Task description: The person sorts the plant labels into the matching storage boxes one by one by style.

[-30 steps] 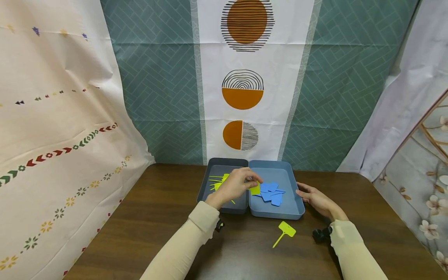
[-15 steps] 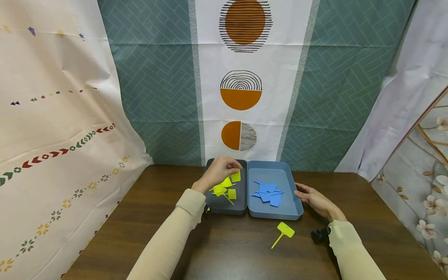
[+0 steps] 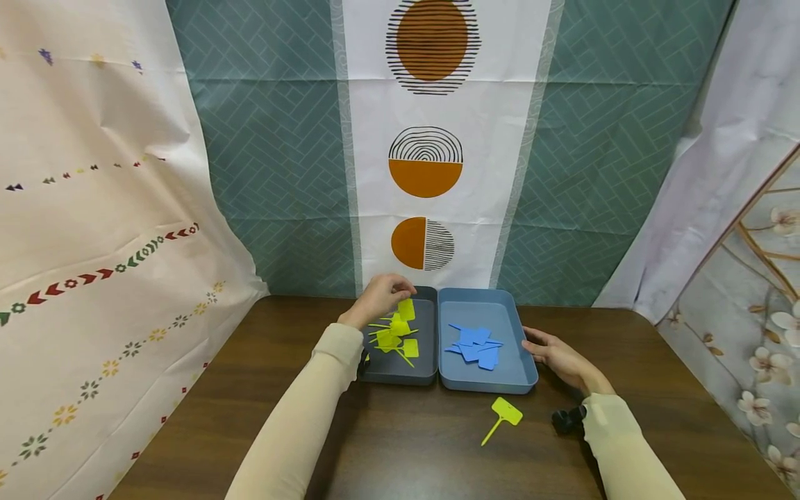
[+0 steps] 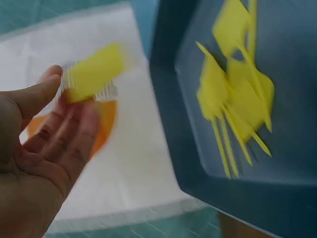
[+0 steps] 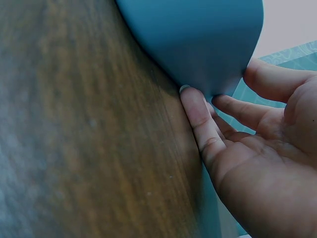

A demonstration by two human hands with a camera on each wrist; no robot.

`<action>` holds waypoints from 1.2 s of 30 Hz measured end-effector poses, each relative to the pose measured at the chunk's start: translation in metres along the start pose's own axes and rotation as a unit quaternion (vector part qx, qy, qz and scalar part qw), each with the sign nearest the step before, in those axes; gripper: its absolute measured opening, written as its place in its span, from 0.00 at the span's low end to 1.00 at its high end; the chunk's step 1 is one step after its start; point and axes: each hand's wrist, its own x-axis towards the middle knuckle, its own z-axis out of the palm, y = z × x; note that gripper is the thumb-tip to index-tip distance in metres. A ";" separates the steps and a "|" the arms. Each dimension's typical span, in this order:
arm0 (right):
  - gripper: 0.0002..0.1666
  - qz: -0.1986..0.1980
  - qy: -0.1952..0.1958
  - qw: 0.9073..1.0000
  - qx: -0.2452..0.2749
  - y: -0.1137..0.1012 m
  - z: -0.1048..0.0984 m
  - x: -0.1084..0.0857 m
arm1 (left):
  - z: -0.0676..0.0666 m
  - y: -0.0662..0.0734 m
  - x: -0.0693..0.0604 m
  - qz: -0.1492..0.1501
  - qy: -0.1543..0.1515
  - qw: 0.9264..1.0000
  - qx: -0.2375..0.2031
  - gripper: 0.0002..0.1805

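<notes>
My left hand (image 3: pixel 377 300) is over the back left part of the dark grey tray (image 3: pixel 427 375), holding a yellow plant label (image 3: pixel 406 310) at the fingertips. The left wrist view shows this label blurred, beside the thumb; its stem cannot be made out. Several yellow plant labels (image 4: pixel 247 99) lie in a loose pile inside that tray. My right hand (image 3: pixel 565 360) touches the right wall of the blue tray (image 3: pixel 487 384). In the right wrist view, its thumb is against the blue wall (image 5: pixel 208 44) and the other fingertips are at the lower edge.
Several blue plant labels (image 3: pixel 476 347) lie heaped in the blue tray. One yellow plant label (image 3: pixel 507 411) lies on the brown table (image 3: pixel 425 451) in front of it. The trays stand side by side, close to a patterned curtain (image 3: pixel 300 173).
My left hand has carried the yellow plant label leftward from the blue tray to above the dark grey tray. My right hand stays at the blue tray's side.
</notes>
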 end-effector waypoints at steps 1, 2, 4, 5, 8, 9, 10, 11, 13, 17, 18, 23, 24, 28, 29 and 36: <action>0.43 0.000 0.000 1.000 -0.001 0.000 0.000 0.000 | 0.000 -0.003 0.000 -0.003 -0.001 1.000 0.008 0.08; 0.42 0.000 0.000 1.000 0.000 0.000 0.000 0.000 | 0.000 -0.007 0.000 -0.005 -0.001 1.000 0.017 0.08; 0.42 -0.001 -0.001 1.000 -0.001 0.000 0.000 0.000 | 0.000 -0.015 0.000 -0.009 -0.003 0.999 0.031 0.08; 0.43 -0.001 -0.001 1.000 -0.001 0.000 0.000 0.000 | 0.000 -0.018 0.001 -0.010 -0.004 0.999 0.037 0.09; 0.43 0.001 -0.003 1.000 -0.002 0.000 0.000 0.000 | -0.001 -0.025 0.000 -0.014 -0.008 0.999 0.046 0.09; 0.43 0.001 -0.003 1.000 -0.002 0.000 0.000 0.001 | -0.002 -0.026 -0.001 -0.016 -0.009 0.999 0.046 0.09; 0.43 0.002 -0.003 1.000 -0.001 0.000 0.000 0.001 | -0.003 -0.027 -0.001 -0.017 -0.010 0.999 0.046 0.10; 0.44 0.001 -0.004 1.000 -0.001 0.000 0.000 0.001 | -0.003 -0.027 -0.001 -0.018 -0.010 0.999 0.045 0.10; 0.44 -0.001 -0.006 1.000 -0.001 0.000 0.000 0.001 | -0.005 -0.027 -0.002 -0.019 -0.011 0.999 0.044 0.10; 0.43 -0.003 -0.008 1.000 -0.003 0.001 0.000 0.001 | -0.006 -0.024 -0.004 -0.012 -0.013 0.999 0.040 0.11; 0.43 -0.004 -0.008 1.000 -0.003 0.001 0.000 0.001 | -0.007 -0.024 -0.004 -0.010 -0.014 0.999 0.038 0.11; 0.43 -0.003 -0.007 1.000 -0.003 0.001 0.000 0.000 | -0.006 -0.021 -0.005 -0.006 -0.017 0.999 0.026 0.11; 0.43 -0.004 -0.006 1.000 -0.003 0.000 0.000 0.000 | -0.006 -0.020 -0.005 -0.007 -0.019 1.000 0.023 0.11; 0.42 -0.004 -0.007 1.000 -0.005 0.000 0.000 0.000 | -0.003 -0.016 -0.006 -0.005 -0.023 1.000 0.021 0.10; 0.42 -0.004 -0.007 1.000 -0.005 0.000 0.000 0.000 | -0.002 -0.015 -0.006 -0.004 -0.025 0.999 0.019 0.10; 0.42 -0.005 -0.007 1.000 -0.005 0.000 0.000 0.000 | 0.011 -0.003 -0.013 0.015 -0.040 0.999 -0.013 0.10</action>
